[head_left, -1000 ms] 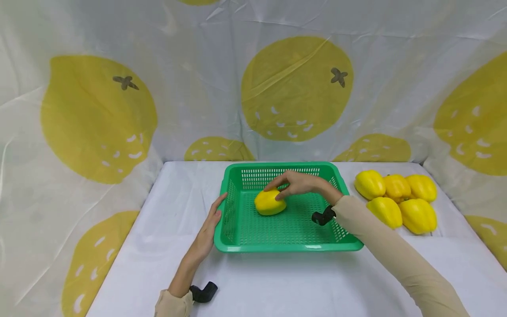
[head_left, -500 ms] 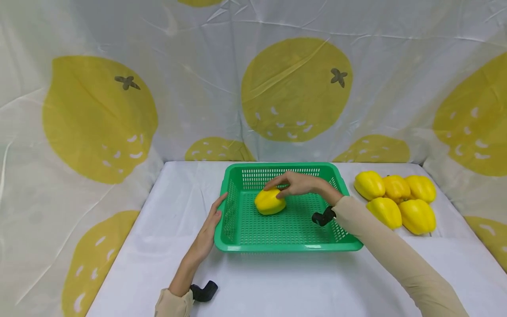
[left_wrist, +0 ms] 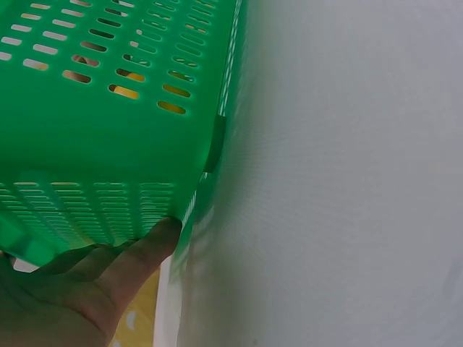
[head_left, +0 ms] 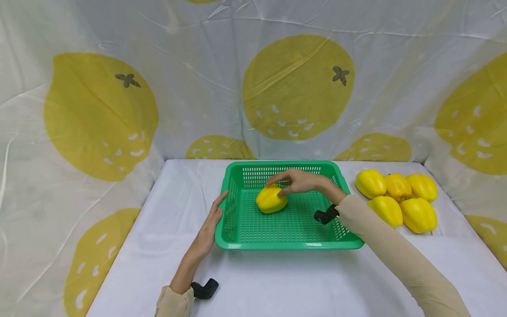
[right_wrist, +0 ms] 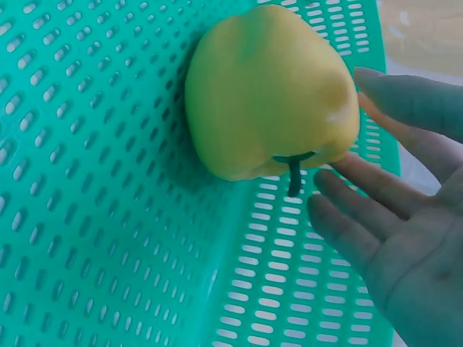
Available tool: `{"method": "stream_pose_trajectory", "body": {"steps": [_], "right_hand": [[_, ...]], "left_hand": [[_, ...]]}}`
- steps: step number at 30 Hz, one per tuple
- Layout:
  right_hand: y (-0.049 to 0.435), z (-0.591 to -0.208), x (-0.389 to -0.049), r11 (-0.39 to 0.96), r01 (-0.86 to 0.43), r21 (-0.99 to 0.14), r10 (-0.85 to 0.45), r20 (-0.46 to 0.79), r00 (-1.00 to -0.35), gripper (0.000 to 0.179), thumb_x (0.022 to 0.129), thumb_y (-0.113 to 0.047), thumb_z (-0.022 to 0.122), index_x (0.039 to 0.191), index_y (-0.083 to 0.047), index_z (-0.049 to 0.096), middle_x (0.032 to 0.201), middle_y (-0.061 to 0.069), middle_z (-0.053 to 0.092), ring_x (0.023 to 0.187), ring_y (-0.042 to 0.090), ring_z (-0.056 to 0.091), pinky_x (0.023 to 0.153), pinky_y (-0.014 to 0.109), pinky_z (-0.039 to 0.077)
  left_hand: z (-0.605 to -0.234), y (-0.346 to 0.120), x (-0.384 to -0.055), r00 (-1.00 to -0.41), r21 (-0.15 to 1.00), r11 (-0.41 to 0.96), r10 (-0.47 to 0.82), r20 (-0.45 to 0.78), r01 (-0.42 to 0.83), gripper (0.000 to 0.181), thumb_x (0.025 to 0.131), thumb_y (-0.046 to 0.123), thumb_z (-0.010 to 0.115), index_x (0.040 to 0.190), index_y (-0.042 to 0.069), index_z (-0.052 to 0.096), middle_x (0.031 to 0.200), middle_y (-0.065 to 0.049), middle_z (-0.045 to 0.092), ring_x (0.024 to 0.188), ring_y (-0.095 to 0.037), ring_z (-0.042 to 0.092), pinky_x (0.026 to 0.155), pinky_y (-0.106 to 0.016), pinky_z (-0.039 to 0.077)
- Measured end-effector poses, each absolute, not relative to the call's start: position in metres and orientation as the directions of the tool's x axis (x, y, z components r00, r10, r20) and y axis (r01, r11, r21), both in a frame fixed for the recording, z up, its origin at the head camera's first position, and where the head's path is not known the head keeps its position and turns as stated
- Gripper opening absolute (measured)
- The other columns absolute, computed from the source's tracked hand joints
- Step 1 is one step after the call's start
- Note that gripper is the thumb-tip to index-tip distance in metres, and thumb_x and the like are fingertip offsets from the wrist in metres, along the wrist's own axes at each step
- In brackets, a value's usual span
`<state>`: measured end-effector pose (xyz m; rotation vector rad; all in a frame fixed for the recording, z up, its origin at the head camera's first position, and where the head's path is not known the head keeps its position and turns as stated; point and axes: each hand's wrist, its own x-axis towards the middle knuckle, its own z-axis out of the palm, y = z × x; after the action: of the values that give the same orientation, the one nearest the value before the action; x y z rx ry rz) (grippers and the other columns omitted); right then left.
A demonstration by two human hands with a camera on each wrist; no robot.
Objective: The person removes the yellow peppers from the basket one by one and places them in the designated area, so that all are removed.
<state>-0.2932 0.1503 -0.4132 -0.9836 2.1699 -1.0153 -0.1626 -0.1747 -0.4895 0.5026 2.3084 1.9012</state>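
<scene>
A yellow bell pepper (head_left: 271, 200) lies on the floor of a green plastic basket (head_left: 293, 246), left of its middle. My right hand (head_left: 299, 181) reaches in from the right and pinches the pepper's upper side between thumb and fingertips. In the right wrist view, the bell pepper (right_wrist: 268, 94) shows its short dark stem, and the thumb of my right hand (right_wrist: 427, 231) is at its edge. My left hand (head_left: 203, 235) rests against the basket's left outer side with its fingers extended. Up close, the left hand (left_wrist: 94, 282) touches the slotted wall of the basket (left_wrist: 94, 144).
Several more yellow bell peppers (head_left: 419, 215) sit grouped on the white-covered table (head_left: 277, 281), right of the basket. A white cloth (head_left: 198, 79) printed with large lemons hangs behind and at both sides. Black wrist devices (head_left: 205, 289) stick out from both sleeves.
</scene>
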Motion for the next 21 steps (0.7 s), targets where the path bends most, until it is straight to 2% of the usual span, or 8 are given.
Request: {"method": "stream_pose_trajectory", "body": {"steps": [5,12,21], "right_hand": [[0.158,-0.404,-0.286,0.446,-0.394,-0.804,-0.767,-0.116,-0.631,0.047,0.098,-0.011,0.071,0.143,-0.006,0.062,0.152,0.012,0.057,0.146,0.036,0.046,0.116,0.054,0.044],[0.168,-0.397,-0.276,0.473,-0.394,-0.788,-0.701,-0.066,-0.710,0.043,0.095,-0.011,0.076,0.135,-0.001,0.067,0.140,0.018,0.066,0.127,0.038,0.063,0.101,0.042,0.058],[0.153,-0.407,-0.267,0.535,-0.450,-0.715,-0.669,-0.034,-0.742,0.038,0.088,-0.018,0.084,0.124,-0.008,0.076,0.127,0.013,0.073,0.111,0.031,0.071,0.093,0.042,0.060]], "left_hand": [[-0.489,-0.174,-0.163,-0.939,0.971,0.154,0.320,0.125,0.182,0.050,0.115,0.037,0.018,0.165,0.036,0.018,0.175,0.000,0.010,0.161,-0.027,0.006,0.126,-0.064,0.007],[-0.489,-0.174,-0.164,-0.938,0.969,0.156,0.320,0.134,0.191,0.050,0.115,0.035,0.018,0.165,0.034,0.018,0.174,-0.001,0.011,0.160,-0.028,0.008,0.126,-0.064,0.008],[-0.488,-0.174,-0.163,-0.939,0.970,0.153,0.318,0.131,0.187,0.050,0.115,0.035,0.018,0.165,0.034,0.018,0.174,-0.001,0.011,0.160,-0.028,0.008,0.126,-0.064,0.008]]}}
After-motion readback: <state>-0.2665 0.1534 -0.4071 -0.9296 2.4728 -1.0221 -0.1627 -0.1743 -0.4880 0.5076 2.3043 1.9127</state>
